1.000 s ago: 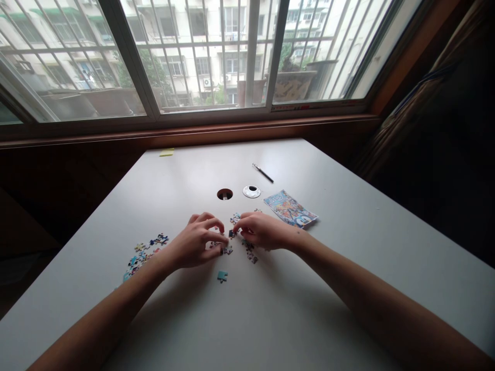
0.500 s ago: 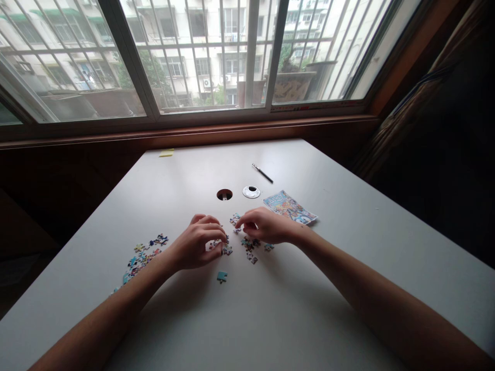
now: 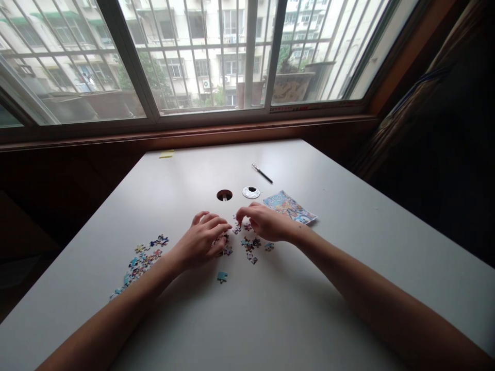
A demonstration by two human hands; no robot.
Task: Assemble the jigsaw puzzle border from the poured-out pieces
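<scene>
Puzzle pieces (image 3: 249,246) lie clustered on the tabletop (image 3: 270,309) between both hands.
The right hand (image 3: 263,222) has shifted forward, fingers curled pinching at pieces beneath it; the left hand (image 3: 201,239) stays curled, fingertips on pieces just beside it.

Light source: daylight through the window (image 3: 201,56), upper frame, slightly overexposed.
Table (image 3: 270,309): soft sheen, faint arm shadows.
Sides: dim, murky.
Edges: wide-angle bowing.
Focus: sharp centre.

Your left hand (image 3: 203,238) lies palm down, fingers curled, and your right hand (image 3: 263,222) sits just beside it, fingertips bent downward; both forearms stretch forward, bare.
</scene>
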